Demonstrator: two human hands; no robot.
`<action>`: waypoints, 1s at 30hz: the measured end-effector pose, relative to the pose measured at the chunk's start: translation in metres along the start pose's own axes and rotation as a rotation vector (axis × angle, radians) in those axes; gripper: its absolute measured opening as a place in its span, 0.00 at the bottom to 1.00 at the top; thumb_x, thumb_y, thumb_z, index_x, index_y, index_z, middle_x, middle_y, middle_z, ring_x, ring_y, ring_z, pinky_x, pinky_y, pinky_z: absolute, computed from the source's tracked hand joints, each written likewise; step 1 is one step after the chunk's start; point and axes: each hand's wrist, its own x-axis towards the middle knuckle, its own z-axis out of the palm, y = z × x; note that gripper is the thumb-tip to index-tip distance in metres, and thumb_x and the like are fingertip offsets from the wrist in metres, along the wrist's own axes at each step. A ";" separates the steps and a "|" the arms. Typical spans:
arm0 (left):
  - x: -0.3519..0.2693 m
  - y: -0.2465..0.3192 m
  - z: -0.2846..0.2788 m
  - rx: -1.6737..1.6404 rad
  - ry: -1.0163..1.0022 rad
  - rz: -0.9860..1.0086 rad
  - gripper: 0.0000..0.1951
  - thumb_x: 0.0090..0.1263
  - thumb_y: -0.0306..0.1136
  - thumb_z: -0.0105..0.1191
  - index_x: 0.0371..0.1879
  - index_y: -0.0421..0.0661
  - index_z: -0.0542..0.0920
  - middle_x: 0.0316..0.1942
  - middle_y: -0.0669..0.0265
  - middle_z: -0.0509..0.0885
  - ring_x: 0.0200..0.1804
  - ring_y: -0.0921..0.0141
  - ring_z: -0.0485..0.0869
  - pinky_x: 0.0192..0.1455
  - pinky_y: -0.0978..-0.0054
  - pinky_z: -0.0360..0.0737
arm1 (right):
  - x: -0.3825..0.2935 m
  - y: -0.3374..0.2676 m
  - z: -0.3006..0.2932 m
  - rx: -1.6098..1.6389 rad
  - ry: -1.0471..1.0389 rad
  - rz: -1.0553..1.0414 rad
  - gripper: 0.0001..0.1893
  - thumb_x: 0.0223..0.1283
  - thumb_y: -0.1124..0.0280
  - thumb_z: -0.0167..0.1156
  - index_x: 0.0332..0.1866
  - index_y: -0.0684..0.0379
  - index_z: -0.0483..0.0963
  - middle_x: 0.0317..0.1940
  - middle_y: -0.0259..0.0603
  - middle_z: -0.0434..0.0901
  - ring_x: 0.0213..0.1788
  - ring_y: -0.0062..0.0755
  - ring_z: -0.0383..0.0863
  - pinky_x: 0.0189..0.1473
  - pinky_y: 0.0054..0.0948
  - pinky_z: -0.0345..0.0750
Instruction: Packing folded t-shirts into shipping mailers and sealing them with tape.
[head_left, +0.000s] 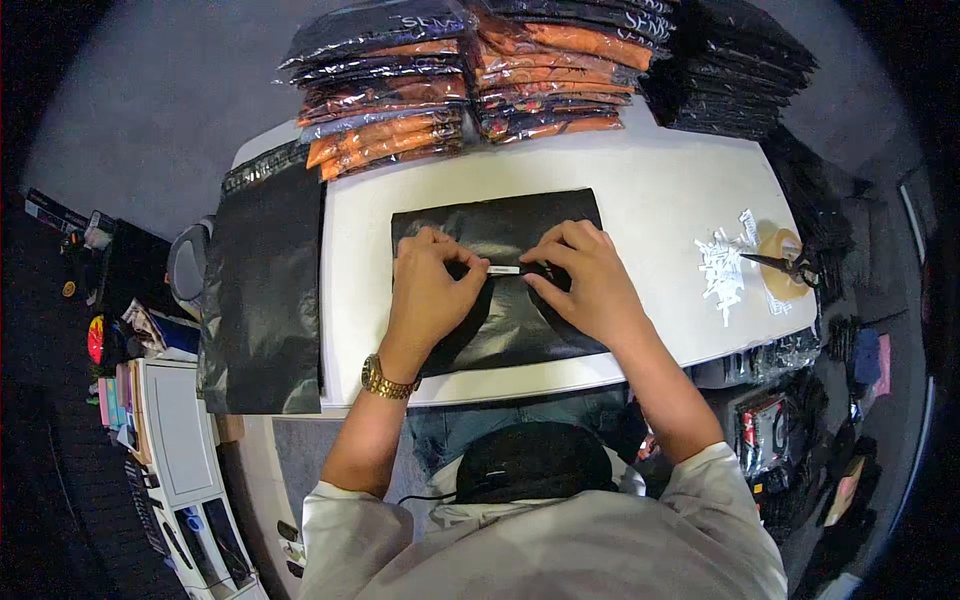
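A black plastic mailer bag (517, 315) lies flat on the white table, under both hands. A small white label strip (503, 271) bearing tiny print is over the middle of the bag. My left hand (439, 277), with a gold watch (388, 379) at the wrist, pinches the strip's left end between thumb and index finger. Beside the strip's right end is my right hand (585, 274), its thumb and index finger slightly apart. Whether those fingertips touch the strip is hard to tell.
Black mailer bags (262, 300) lie along the table's left side. Plastic-wrapped garments (390, 97) are stacked at the back, with more dark packages (727, 82) at back right. On the right are white label strips (720, 262), a tape roll (776, 255) and scissors (784, 264).
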 end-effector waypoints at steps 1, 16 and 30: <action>-0.001 0.002 0.001 -0.001 -0.005 -0.002 0.09 0.64 0.35 0.75 0.33 0.43 0.92 0.43 0.57 0.86 0.53 0.54 0.82 0.61 0.56 0.78 | 0.001 0.001 0.001 -0.022 0.022 -0.021 0.12 0.61 0.69 0.76 0.48 0.53 0.87 0.48 0.37 0.81 0.56 0.43 0.79 0.62 0.42 0.75; -0.014 0.008 0.010 0.034 0.085 -0.002 0.08 0.63 0.36 0.74 0.32 0.45 0.93 0.44 0.57 0.84 0.54 0.54 0.80 0.62 0.57 0.78 | 0.009 0.001 0.006 -0.046 0.028 -0.083 0.07 0.59 0.68 0.77 0.42 0.51 0.89 0.44 0.33 0.81 0.54 0.39 0.79 0.61 0.42 0.73; -0.010 -0.002 -0.005 -0.047 0.030 0.276 0.10 0.60 0.31 0.77 0.40 0.49 0.94 0.50 0.61 0.84 0.60 0.57 0.78 0.68 0.59 0.74 | 0.007 0.001 0.009 -0.071 0.054 -0.082 0.07 0.58 0.69 0.78 0.41 0.52 0.89 0.42 0.32 0.82 0.52 0.38 0.80 0.61 0.40 0.74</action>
